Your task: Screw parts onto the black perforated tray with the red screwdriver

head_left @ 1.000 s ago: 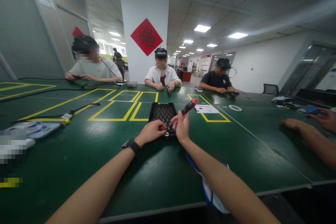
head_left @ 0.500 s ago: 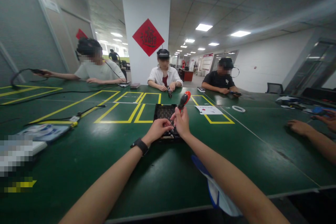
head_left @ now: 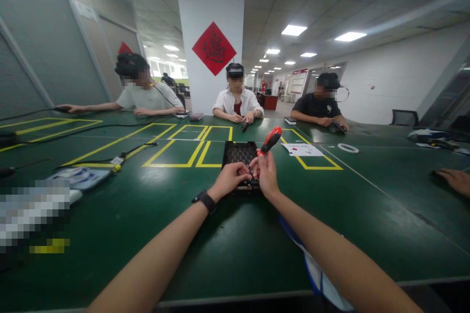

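A screwdriver (head_left: 270,142) with a red and black handle leans up to the right, and my right hand (head_left: 268,174) is closed around its lower part. My left hand (head_left: 230,179), with a black watch (head_left: 204,201) at the wrist, has its fingers pinched together near the screwdriver's lower end. What that pinch holds is too small to make out. Both hands are over an open black case (head_left: 240,150) lying on the green table (head_left: 227,254). Small parts sit in its near section, partly hidden by my fingers.
Yellow tape outlines (head_left: 165,165) mark the table. A printed sheet (head_left: 303,149) and a white ring (head_left: 347,148) lie to the right. Under my right forearm is a blue and white item (head_left: 312,266). Three people sit across the table; another person's hand (head_left: 455,181) rests at far right.
The view has shifted a little, moving the scene rightward. The screwdriver handle leans further to the right. Both my hands stay over the case.
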`<control>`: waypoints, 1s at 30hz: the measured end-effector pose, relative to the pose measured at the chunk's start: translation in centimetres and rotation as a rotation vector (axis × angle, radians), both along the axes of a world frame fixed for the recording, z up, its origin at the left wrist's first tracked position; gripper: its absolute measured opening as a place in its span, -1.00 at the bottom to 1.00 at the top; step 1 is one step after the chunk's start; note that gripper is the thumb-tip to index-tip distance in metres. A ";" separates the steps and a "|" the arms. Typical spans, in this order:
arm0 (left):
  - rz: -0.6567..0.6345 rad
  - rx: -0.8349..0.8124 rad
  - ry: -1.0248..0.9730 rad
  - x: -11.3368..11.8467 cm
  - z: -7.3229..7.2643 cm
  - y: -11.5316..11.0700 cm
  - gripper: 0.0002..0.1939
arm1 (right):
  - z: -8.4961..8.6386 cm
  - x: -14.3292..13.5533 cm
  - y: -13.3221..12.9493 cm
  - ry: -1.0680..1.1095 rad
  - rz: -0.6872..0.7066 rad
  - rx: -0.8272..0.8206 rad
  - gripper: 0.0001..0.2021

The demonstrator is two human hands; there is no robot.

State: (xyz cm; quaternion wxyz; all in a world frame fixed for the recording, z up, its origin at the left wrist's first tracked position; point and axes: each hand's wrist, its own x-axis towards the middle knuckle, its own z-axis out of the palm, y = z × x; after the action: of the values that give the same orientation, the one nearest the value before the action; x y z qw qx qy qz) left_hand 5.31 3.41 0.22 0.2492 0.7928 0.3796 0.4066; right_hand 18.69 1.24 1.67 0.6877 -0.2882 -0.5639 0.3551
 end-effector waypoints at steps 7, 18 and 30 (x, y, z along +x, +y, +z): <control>-0.106 0.045 0.040 -0.1 0.3 -0.5 -0.78 | -0.2 0.4 0.1 -0.036 0.067 0.005 -0.66; -0.100 0.051 0.051 -0.1 0.2 -0.3 -0.77 | -0.4 0.4 0.1 -0.037 0.069 0.005 -0.70; -0.086 0.024 0.058 -0.1 0.3 -0.5 -0.77 | -0.4 0.3 -0.1 -0.057 0.085 -0.006 -0.68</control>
State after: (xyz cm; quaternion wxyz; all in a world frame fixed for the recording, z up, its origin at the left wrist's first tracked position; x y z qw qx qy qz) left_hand 5.24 2.89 0.51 0.2458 0.8227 0.3473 0.3770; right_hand 19.00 1.11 1.29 0.6549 -0.2761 -0.5939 0.3771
